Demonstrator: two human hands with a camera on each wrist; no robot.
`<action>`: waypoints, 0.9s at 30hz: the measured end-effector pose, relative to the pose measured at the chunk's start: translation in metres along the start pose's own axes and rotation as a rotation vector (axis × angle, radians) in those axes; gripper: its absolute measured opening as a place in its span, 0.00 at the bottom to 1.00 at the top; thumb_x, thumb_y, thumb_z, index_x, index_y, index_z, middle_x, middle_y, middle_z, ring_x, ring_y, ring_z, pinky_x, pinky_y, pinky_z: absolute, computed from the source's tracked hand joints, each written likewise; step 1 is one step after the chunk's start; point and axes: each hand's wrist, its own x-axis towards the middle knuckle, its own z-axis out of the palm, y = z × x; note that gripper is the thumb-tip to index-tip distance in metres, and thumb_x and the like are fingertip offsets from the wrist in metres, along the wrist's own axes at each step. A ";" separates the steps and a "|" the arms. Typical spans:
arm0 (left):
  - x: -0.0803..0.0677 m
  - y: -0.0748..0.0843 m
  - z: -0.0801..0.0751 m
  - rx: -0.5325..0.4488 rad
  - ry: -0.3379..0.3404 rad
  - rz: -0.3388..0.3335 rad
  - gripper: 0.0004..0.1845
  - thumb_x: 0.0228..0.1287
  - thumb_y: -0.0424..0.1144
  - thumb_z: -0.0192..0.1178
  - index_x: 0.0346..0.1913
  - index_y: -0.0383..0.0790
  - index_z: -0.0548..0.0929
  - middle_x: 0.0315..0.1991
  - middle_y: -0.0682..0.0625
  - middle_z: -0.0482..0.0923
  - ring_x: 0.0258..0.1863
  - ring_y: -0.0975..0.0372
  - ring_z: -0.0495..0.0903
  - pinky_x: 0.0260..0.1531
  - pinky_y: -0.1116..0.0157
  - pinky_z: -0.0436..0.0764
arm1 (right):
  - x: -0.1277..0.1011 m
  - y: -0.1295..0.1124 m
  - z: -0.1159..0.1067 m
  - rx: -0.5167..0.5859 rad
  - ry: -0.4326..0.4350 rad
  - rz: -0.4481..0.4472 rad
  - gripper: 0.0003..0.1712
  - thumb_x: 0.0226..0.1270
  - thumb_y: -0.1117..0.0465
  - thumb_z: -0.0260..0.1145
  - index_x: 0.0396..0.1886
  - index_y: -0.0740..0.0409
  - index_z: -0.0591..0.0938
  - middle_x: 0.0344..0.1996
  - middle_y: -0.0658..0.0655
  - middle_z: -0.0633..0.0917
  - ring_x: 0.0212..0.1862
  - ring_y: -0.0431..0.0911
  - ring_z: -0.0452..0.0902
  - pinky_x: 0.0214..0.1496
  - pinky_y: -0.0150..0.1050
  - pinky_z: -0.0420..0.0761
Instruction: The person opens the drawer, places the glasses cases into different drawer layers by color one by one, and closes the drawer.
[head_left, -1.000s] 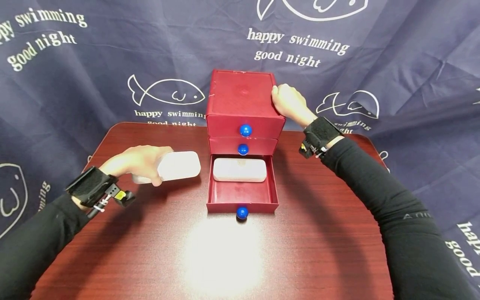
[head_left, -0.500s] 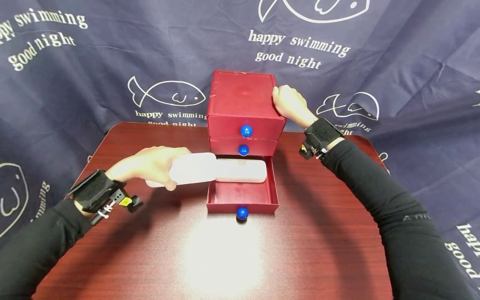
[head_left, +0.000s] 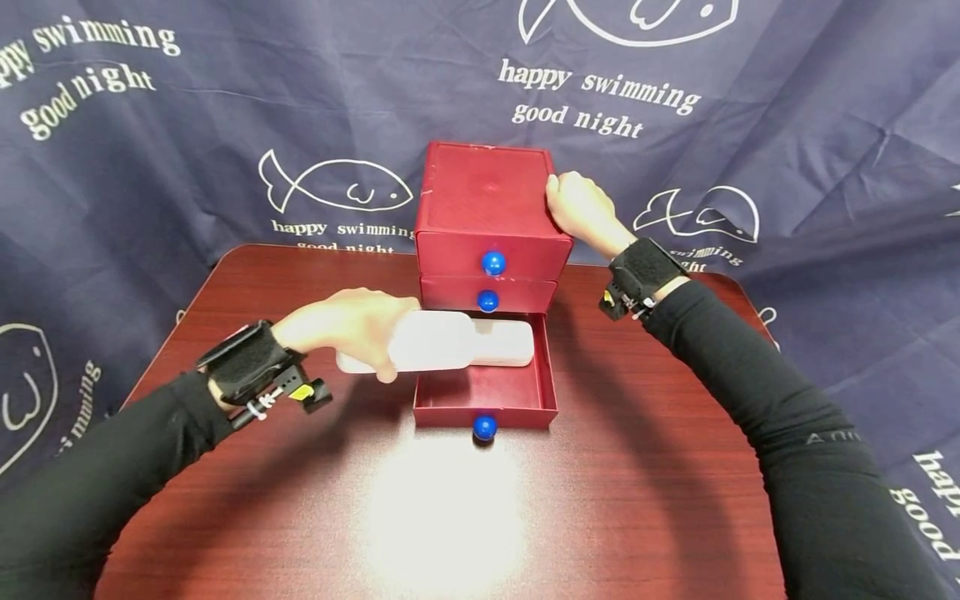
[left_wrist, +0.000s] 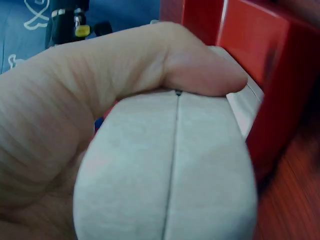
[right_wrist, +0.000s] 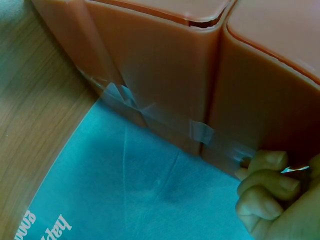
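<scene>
My left hand (head_left: 356, 323) grips a white glasses case (head_left: 435, 343) from its left end, thumb on the near side. In the left wrist view, a dark seam runs along that case (left_wrist: 172, 170). The held case overlaps the left part of the pulled-out bottom drawer (head_left: 513, 390). A second white glasses case (head_left: 512, 343) lies along the back of this drawer, its left part hidden behind the held one. My right hand (head_left: 581, 206) holds the upper right edge of the red drawer cabinet (head_left: 483, 192); in the right wrist view its curled fingers (right_wrist: 270, 182) lie against the cabinet's side.
Both upper drawers are closed, each with a blue knob (head_left: 493, 263) on its front. A third blue knob (head_left: 484, 427) is on the open drawer. The cabinet stands toward the back of the brown table (head_left: 645, 417), before a blue fish-print cloth (head_left: 337, 92).
My left hand has carried its glasses case rightward, from beside the drawer to over its left part, covering some of the other case. My right hand stays on the cabinet.
</scene>
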 end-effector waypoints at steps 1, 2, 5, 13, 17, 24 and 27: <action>0.003 0.004 -0.001 0.002 -0.007 0.003 0.36 0.32 0.47 0.82 0.49 0.46 0.77 0.38 0.50 0.83 0.35 0.56 0.81 0.32 0.58 0.80 | 0.000 0.000 0.000 0.001 0.001 0.000 0.32 0.80 0.50 0.36 0.45 0.67 0.81 0.58 0.69 0.82 0.62 0.63 0.79 0.61 0.64 0.78; 0.006 0.007 -0.001 0.001 -0.016 0.010 0.36 0.32 0.47 0.82 0.49 0.45 0.77 0.38 0.50 0.83 0.36 0.56 0.81 0.33 0.58 0.81 | 0.000 0.000 0.000 0.003 0.002 -0.002 0.32 0.80 0.50 0.36 0.45 0.67 0.81 0.58 0.69 0.82 0.61 0.63 0.79 0.61 0.64 0.79; 0.014 0.017 -0.002 0.005 -0.045 0.036 0.37 0.33 0.48 0.81 0.50 0.44 0.76 0.39 0.49 0.83 0.37 0.56 0.81 0.34 0.59 0.82 | 0.000 -0.001 -0.001 0.005 0.002 -0.003 0.31 0.80 0.50 0.36 0.44 0.67 0.81 0.57 0.69 0.83 0.60 0.63 0.80 0.61 0.63 0.79; 0.030 0.038 0.001 0.055 -0.094 0.069 0.36 0.36 0.49 0.79 0.51 0.43 0.76 0.38 0.50 0.81 0.37 0.56 0.80 0.34 0.62 0.80 | 0.001 0.000 -0.001 -0.004 -0.005 -0.003 0.32 0.80 0.50 0.35 0.43 0.67 0.81 0.57 0.70 0.83 0.60 0.63 0.80 0.60 0.63 0.79; 0.038 0.044 0.005 0.058 -0.122 0.086 0.34 0.36 0.49 0.78 0.49 0.43 0.77 0.36 0.51 0.80 0.36 0.57 0.80 0.32 0.64 0.78 | 0.002 0.001 -0.001 -0.012 -0.011 -0.007 0.32 0.80 0.51 0.35 0.45 0.68 0.81 0.57 0.70 0.82 0.60 0.63 0.79 0.61 0.63 0.79; 0.052 0.054 0.012 0.021 -0.203 0.019 0.35 0.41 0.51 0.78 0.53 0.44 0.75 0.38 0.51 0.79 0.38 0.57 0.79 0.35 0.64 0.78 | 0.005 0.001 -0.001 -0.013 -0.022 -0.009 0.32 0.81 0.51 0.35 0.46 0.68 0.81 0.57 0.70 0.82 0.61 0.63 0.79 0.61 0.63 0.79; 0.058 0.058 0.013 0.024 -0.240 0.017 0.41 0.44 0.51 0.78 0.62 0.41 0.74 0.40 0.50 0.78 0.41 0.57 0.78 0.38 0.64 0.78 | 0.006 0.001 -0.002 -0.011 -0.020 -0.015 0.32 0.80 0.51 0.35 0.46 0.68 0.81 0.57 0.70 0.82 0.61 0.63 0.79 0.61 0.63 0.79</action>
